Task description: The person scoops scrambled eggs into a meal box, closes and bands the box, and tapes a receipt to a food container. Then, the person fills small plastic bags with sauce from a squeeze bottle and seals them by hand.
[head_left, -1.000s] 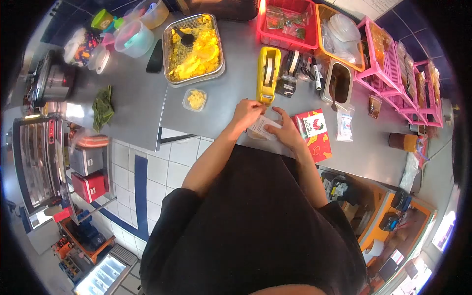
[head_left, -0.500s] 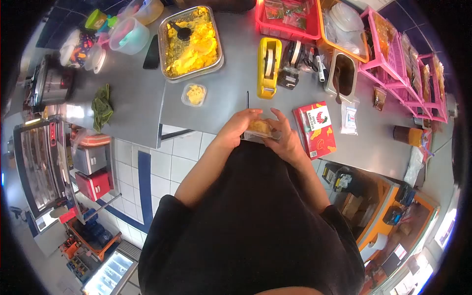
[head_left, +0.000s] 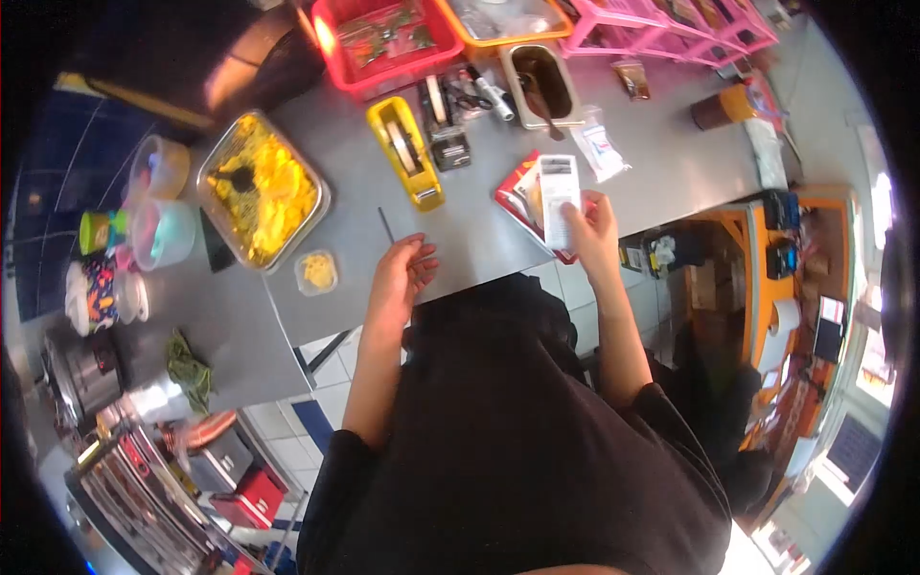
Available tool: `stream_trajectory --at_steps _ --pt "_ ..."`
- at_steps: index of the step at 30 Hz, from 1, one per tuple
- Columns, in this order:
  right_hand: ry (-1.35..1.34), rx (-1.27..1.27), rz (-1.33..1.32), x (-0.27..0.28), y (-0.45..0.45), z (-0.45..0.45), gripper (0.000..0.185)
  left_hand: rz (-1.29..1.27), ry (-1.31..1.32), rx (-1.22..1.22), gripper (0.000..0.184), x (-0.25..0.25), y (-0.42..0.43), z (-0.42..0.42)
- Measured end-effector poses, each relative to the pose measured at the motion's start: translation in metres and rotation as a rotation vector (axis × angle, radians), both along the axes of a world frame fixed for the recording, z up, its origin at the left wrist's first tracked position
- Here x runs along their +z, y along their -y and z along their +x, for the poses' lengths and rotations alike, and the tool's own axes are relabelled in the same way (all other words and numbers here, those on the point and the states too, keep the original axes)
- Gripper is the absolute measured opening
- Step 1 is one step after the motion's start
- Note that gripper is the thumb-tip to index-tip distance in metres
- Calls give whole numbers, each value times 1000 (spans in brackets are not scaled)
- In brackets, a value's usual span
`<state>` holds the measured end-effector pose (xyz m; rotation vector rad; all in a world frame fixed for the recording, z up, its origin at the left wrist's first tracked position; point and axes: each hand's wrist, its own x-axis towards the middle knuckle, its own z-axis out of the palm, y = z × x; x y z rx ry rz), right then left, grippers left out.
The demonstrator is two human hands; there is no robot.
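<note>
My right hand (head_left: 596, 230) pinches a white printed paper slip (head_left: 559, 187), thumb on its face. The slip is held over a red and white box (head_left: 518, 192) on the steel table, covering much of it. My left hand (head_left: 398, 278) hovers near the table's front edge, fingers loosely curled and apart, with nothing visible in it. Just beyond it lies a thin dark stick (head_left: 385, 223). To its left stands a small clear tub of yellow food (head_left: 316, 273). The small tub seen in my hands earlier cannot be made out now.
A metal tray of yellow food (head_left: 316, 216) with a black scoop stands at the left. Behind are a yellow tape dispenser (head_left: 425, 196), a red basket (head_left: 383, 72), a metal container (head_left: 565, 115) and pink racks (head_left: 652, 38). A person's arm (head_left: 251, 62) reaches in at the back.
My hands have moved apart, and the small tub between them is out of sight. The right hand has gone to the box and holds a slip. The view has turned; another person's arm appears.
</note>
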<state>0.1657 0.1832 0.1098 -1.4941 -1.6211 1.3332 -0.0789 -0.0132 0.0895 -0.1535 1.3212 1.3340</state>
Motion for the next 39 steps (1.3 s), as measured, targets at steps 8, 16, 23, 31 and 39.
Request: stream_trajectory --at_steps 8,16,23,31,39 --pt "735 56 136 21 25 5 69 -69 -666 -167 29 13 -11 18" --pt "488 -32 369 -8 51 50 72 -772 -1781 -371 66 -4 98 -61" --pt "597 153 417 -26 32 40 102 -453 -1601 -344 81 -24 87 -75" --pt "553 430 317 -3 -40 65 99 -465 -1529 -59 65 -34 74 -51" --pt "474 656 351 -1 -108 83 94 85 -1393 -164 86 -1 -30 69"
